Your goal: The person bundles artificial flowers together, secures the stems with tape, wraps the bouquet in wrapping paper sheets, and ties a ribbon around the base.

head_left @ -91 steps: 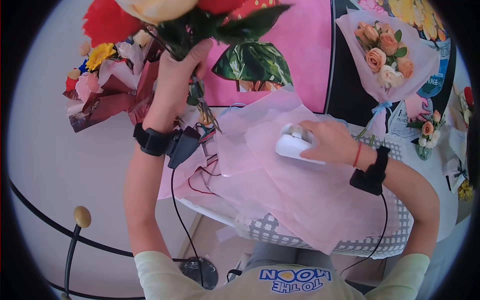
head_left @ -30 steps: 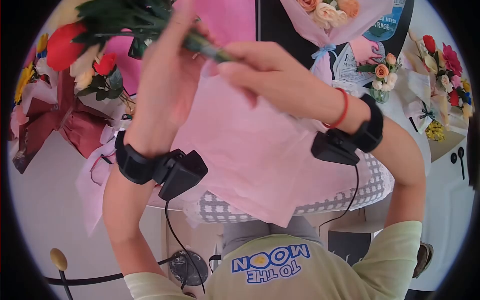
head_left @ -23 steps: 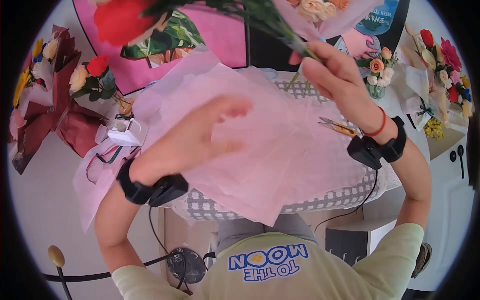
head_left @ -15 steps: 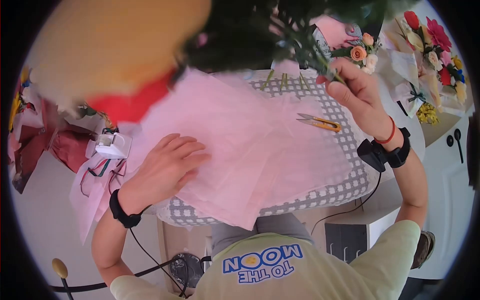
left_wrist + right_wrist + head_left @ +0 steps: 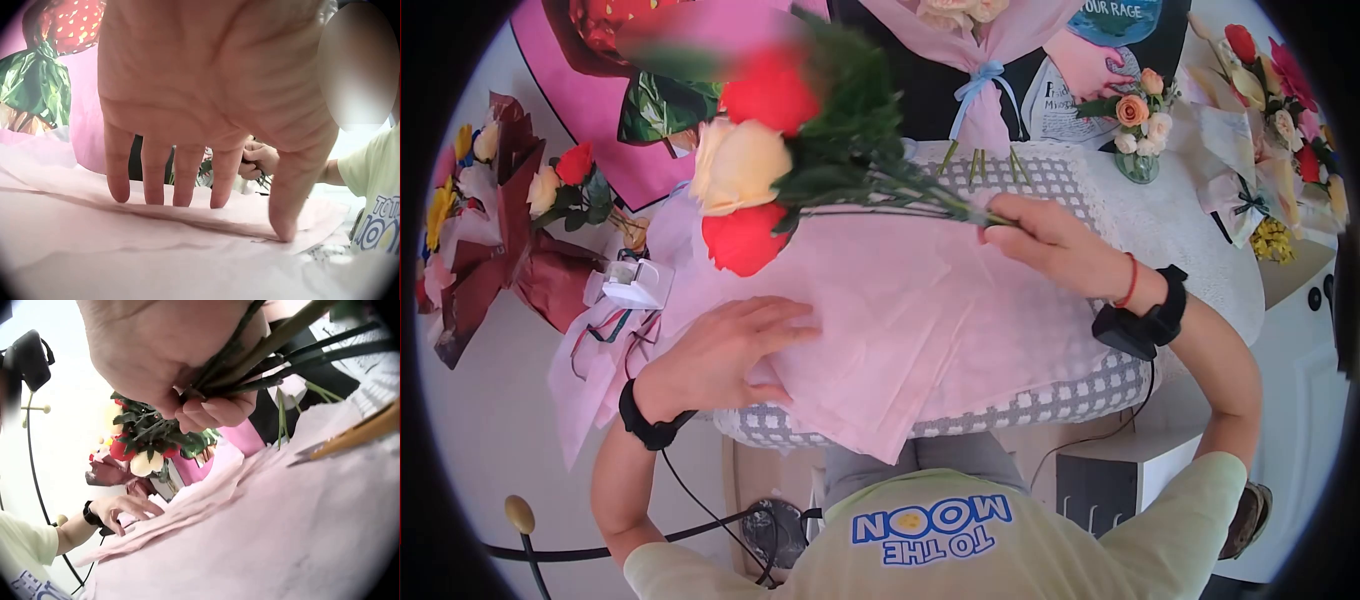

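My right hand [image 5: 1055, 245] grips the green stems [image 5: 920, 195] of a bunch of red and cream roses [image 5: 745, 165], held above the table with its heads toward the left. Stem ends stick out past the curled fingers in the right wrist view. Layered pink wrapping paper [image 5: 870, 330] covers much of the table below. On the paper's left part rests my left hand [image 5: 725, 355], fingers spread, its fingertips at the sheets in the left wrist view [image 5: 206, 169]. Orange-handled scissors [image 5: 356, 434] lie on the paper under my right hand; in the head view they are hidden.
A white tape dispenser [image 5: 638, 284] and ribbons stand at the left, near a dark red wrapped bouquet [image 5: 550, 270]. At the back are a pink-wrapped bouquet tied with blue ribbon [image 5: 982, 75] and a small glass vase [image 5: 1138, 166]. More wrapped flowers [image 5: 1250, 200] stand at the right.
The roses passed from my left hand to my right, and swung down and left over the paper. My left hand came down onto the paper. The tape dispenser, earlier in my right hand, now stands at the left.
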Available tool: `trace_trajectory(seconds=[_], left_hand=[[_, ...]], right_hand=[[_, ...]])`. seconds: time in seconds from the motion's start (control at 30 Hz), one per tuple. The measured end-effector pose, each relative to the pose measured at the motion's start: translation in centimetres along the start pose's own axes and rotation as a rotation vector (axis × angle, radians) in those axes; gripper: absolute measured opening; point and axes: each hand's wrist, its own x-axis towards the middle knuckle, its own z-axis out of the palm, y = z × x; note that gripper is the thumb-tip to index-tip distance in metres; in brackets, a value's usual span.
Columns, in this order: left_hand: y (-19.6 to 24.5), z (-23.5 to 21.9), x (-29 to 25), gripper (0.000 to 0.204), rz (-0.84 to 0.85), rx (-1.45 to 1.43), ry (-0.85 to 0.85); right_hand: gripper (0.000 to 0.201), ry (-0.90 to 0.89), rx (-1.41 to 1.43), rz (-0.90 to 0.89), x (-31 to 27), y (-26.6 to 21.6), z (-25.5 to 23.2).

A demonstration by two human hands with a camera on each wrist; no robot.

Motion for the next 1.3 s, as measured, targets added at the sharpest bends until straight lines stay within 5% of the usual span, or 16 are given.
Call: trace_trajectory(seconds=[0.33, 0.43, 0.5, 0.53, 0.73, 0.9, 1.03, 1.2, 1.3], left_hand=[[-0.3, 0.5, -1.0, 0.047, -0.025, 0.0, 0.084], [-0.2, 0.6, -1.4, 0.043, -0.043, 0.011, 0.115], [-0.4, 0.8, -1.6, 0.042, -0.05, 0.03, 0.131], [-0.5, 0.9, -1.7, 0.037, -0.058, 0.049, 0.163], [-1.2, 1.3, -2.3, 0.022, -0.066, 0.094, 0.278], [-0.9, 1.3, -2.4, 0.02, -0.113, 0.131, 0.299], [-1.5, 1.7, -2.6, 0.014, -0.123, 0.244, 0.327], [-1.9, 1.6, -2.9, 0.013, -0.104, 0.254, 0.305], [-2.0, 1.8, -2.8, 0.017, -0.08, 0.224, 0.349]], right_hand=[[0.023, -0.152, -0.076, 0.28, 1.3, 0.2, 3.0], [0.02, -0.159, -0.229, 0.243, 0.9, -0.5, 2.3], [0.019, 0.027, -0.345, -0.057, 0.1, 0.3, 2.0], [0.019, 0.024, -0.346, -0.057, -0.2, 0.5, 1.5], [0.026, 0.0, -0.689, 0.249, -2.2, 0.7, -2.7], [0.024, -0.178, -0.621, 0.352, -2.6, 1.0, -3.3], [0.019, -0.127, -0.566, 0.315, -3.1, 1.4, -3.3], [0.009, 0.052, -0.378, 0.465, -3.9, 3.0, -5.7], [0.008, 0.014, -0.248, 0.547, -4.9, 5.5, -6.3]])
